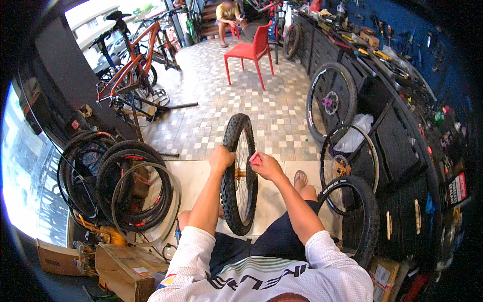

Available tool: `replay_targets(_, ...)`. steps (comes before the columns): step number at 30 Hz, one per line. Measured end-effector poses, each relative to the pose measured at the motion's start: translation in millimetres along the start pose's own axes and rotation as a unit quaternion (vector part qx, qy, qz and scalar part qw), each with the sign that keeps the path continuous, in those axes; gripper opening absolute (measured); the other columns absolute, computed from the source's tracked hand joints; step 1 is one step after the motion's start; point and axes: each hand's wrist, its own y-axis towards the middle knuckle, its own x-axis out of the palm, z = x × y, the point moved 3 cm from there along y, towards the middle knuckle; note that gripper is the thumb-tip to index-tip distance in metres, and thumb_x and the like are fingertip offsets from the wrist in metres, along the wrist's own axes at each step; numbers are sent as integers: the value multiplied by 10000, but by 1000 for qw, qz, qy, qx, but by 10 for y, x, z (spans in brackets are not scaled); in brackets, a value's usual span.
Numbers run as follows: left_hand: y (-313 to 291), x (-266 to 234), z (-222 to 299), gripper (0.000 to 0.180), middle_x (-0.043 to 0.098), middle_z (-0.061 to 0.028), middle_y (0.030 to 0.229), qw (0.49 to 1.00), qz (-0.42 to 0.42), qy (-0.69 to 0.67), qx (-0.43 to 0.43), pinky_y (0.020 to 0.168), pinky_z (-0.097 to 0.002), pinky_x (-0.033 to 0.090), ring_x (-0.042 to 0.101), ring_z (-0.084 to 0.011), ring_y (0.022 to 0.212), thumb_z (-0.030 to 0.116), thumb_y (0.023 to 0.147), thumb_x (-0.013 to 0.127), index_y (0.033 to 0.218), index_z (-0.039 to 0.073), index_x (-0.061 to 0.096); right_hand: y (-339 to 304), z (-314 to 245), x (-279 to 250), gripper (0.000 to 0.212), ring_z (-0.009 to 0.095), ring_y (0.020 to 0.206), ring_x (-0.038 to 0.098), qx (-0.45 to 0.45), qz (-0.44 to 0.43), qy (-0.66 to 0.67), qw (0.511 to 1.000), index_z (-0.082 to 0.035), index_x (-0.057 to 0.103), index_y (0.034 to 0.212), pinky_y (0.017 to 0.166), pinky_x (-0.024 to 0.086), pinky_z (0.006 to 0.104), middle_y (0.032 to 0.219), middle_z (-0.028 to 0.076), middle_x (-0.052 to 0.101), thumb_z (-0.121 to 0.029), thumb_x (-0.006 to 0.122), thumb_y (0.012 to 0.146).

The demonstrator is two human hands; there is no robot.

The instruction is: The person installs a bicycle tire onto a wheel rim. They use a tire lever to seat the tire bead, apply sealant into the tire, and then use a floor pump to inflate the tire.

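A bicycle wheel [231, 204] with a knobby black tyre and a gold hub stands upright between my knees, seen nearly edge-on. My left hand [221, 158] is closed round the tyre on its left side, above the hub. Opposite it, my right hand [268, 167] pinches a small pink-red piece [255, 159] close to the wheel's right side. The fingers partly cover this piece, and its exact kind cannot be made out. Whether it touches the rim or spokes is unclear.
Several tyres [103, 176] and a pale hoop lie heaped at left, by a cardboard box [123, 272]. More wheels [310, 100] lean on the dark cabinets at right. An orange bike frame [143, 48], a red chair [251, 48] and a seated person [227, 14] are farther off.
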Motion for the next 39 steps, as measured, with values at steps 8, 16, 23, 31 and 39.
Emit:
replay_targets(8, 306, -41, -479, 588, 704, -276, 1041, 1000, -6, 27, 1, 863, -477, 544, 688, -410, 1008, 467, 716, 841, 986, -39, 712, -72, -173, 289, 356, 403, 867, 685, -26, 10, -55, 998, -111, 637, 1031, 755, 541, 503, 907, 173, 714, -340, 731, 775)
replay_targets(16, 476, -7, -609, 581, 713, -272, 990, 1000, -18, 0, -2, 834, -471, 548, 703, -401, 962, 477, 698, 862, 900, -50, 726, 109, -443, 718, 308, 432, 766, 680, -107, -26, -143, 984, -60, 569, 986, 678, 533, 527, 783, 205, 686, -279, 687, 804)
replay_targets(23, 587, 146, -285, 523, 715, -270, 915, 997, -29, -65, 11, 776, -464, 552, 717, -385, 881, 421, 692, 879, 863, -48, 726, 212, -355, 672, 223, 361, 768, 703, -106, -19, -242, 964, -46, 566, 937, 682, 554, 477, 806, 174, 695, -147, 685, 778)
replay_targets(31, 902, 630, -30, 491, 699, -272, 772, 973, -64, -214, 63, 672, -459, 537, 716, -325, 707, 366, 683, 889, 752, -82, 700, 209, -45, 216, 317, 323, 785, 704, -102, 7, -345, 933, -65, 591, 949, 678, 554, 458, 822, 151, 705, -231, 752, 730)
replay_targets(39, 853, 787, 257, 416, 695, -194, 700, 961, -89, -241, 98, 623, -414, 526, 665, -232, 622, 318, 714, 874, 785, -63, 722, 543, 256, -12, 160, 364, 702, 711, -58, 71, -350, 932, -57, 619, 908, 634, 568, 477, 759, 184, 701, -204, 615, 846)
